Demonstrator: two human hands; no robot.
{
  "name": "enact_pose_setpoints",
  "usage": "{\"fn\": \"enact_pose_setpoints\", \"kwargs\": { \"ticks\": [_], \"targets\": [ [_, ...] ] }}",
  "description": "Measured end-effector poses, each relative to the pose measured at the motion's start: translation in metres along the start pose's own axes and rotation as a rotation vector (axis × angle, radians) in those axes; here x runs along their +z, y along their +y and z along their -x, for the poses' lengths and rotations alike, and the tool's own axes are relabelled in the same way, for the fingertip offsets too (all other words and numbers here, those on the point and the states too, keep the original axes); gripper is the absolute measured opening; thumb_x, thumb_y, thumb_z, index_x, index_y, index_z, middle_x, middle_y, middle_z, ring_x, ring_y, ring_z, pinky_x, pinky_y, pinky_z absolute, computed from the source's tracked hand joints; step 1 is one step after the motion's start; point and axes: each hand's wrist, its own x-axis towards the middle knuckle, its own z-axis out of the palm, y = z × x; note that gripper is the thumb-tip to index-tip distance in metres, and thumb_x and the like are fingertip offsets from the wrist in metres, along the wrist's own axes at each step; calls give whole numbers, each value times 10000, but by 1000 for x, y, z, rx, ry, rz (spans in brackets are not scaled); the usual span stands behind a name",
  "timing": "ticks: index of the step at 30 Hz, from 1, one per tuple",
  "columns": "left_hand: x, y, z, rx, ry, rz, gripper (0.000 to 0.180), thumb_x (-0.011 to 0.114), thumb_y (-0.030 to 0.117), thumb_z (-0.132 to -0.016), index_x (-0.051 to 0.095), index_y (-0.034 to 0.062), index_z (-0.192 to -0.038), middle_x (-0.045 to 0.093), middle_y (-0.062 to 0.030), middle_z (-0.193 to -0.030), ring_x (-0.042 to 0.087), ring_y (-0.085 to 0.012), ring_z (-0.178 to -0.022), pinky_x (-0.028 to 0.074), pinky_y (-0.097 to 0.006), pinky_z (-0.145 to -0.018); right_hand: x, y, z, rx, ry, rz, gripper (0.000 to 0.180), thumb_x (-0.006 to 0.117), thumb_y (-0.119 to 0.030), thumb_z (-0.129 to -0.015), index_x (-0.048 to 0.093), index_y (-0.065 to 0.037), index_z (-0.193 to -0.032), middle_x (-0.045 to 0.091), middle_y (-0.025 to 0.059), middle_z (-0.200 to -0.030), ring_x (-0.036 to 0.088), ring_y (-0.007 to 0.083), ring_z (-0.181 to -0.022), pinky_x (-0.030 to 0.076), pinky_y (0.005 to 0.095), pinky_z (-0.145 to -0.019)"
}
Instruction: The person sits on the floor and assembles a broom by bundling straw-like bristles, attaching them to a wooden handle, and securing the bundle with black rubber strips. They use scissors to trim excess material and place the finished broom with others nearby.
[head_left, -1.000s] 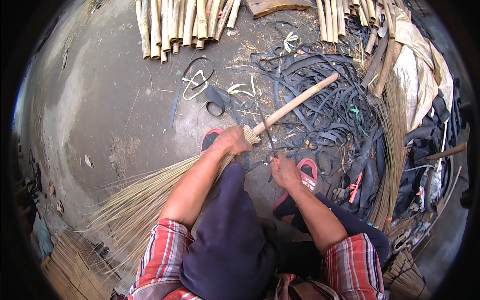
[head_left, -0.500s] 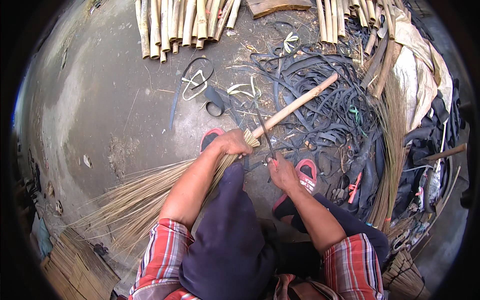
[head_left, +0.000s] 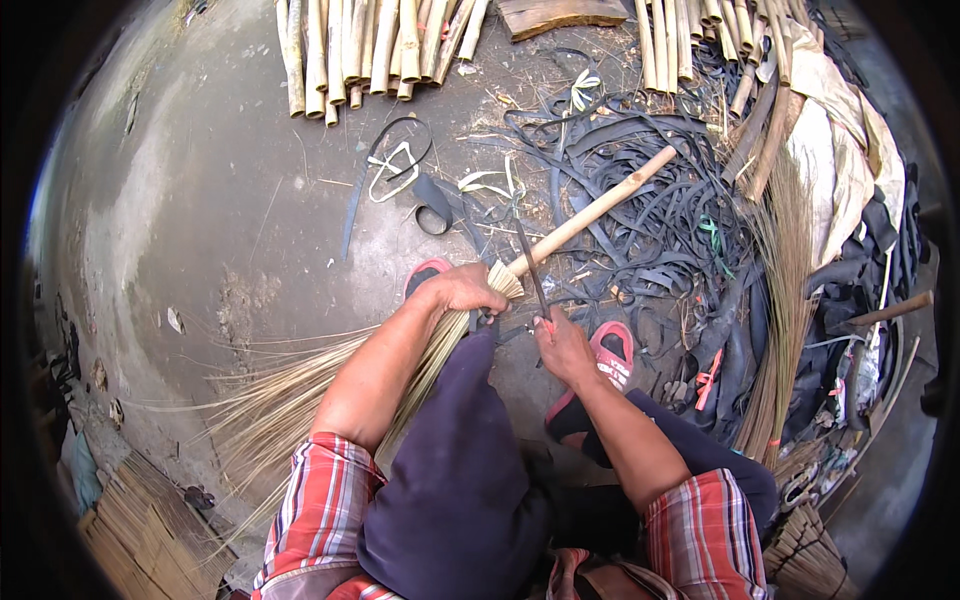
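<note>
My left hand (head_left: 468, 289) is closed round the bound end of a stick broom (head_left: 300, 385), whose thin, stiff bristles fan out to the lower left under my forearm. From the trimmed bristle ends a pale round handle (head_left: 610, 205) slants away to the upper right. In my right hand (head_left: 566, 347) is a knife with a long, narrow dark blade (head_left: 528, 255), pointing away from me. The blade crosses over or beside the handle near the bristle ends; contact cannot be made out. My raised left knee lies just below the left hand.
Tangled black rubber strips (head_left: 640, 215) cover the floor beyond the handle. Bamboo poles (head_left: 375, 45) lie at the far side, near a wooden block (head_left: 560, 15). Another bristle bundle (head_left: 780, 310) leans at the right beside a pale sack (head_left: 840, 160). A curled strip (head_left: 433, 205) lies ahead.
The bristle fan at lower left has shifted slightly and looks narrower. Both hands keep their holds on the broom and knife, with almost no movement.
</note>
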Motion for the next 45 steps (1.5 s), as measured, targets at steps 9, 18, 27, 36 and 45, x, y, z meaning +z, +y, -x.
{"fn": "enact_pose_setpoints", "kwargs": {
  "ticks": [9,18,27,36,45],
  "targets": [
    [21,11,28,-134,398,-520,542,799,358,-822,671,-76,-1120,760,-297,-1048,765,-378,-1009,598,-488,-863,18,-3,-7,5,77,-23,339,516,-342,-1070,522,-13,-1149,690,360,-961,647,589,-957,487,640,-834],
    [10,-8,17,73,151,-103,646,815,514,-827,735,-40,-1150,773,-231,-977,766,-358,-894,589,-447,-823,28,3,-5,90,235,-162,383,606,-264,-1034,546,-26,-1328,677,311,-1141,639,525,-1103,478,592,-933],
    [31,-5,37,41,327,-252,651,712,584,-934,717,19,-1259,759,-275,-1065,733,-437,-1051,552,-482,-939,-23,-37,-35,-634,347,239,496,702,-264,-982,614,-147,-1456,639,103,-1328,563,310,-1259,400,477,-1033],
    [35,-13,38,31,189,-252,652,625,600,-988,701,4,-1242,742,-304,-1080,709,-467,-1085,532,-508,-953,-19,-53,-74,-560,-1,209,273,646,-281,-1021,755,-170,-1245,732,75,-1197,636,292,-1151,399,459,-1009],
    [28,-16,37,39,118,-201,656,557,607,-1027,686,17,-1283,741,-274,-1144,692,-446,-1140,505,-509,-986,-25,-54,-74,-532,-42,142,278,642,-240,-1028,749,-105,-1245,743,130,-1142,682,329,-1126,480,435,-1022]
  ]
}}
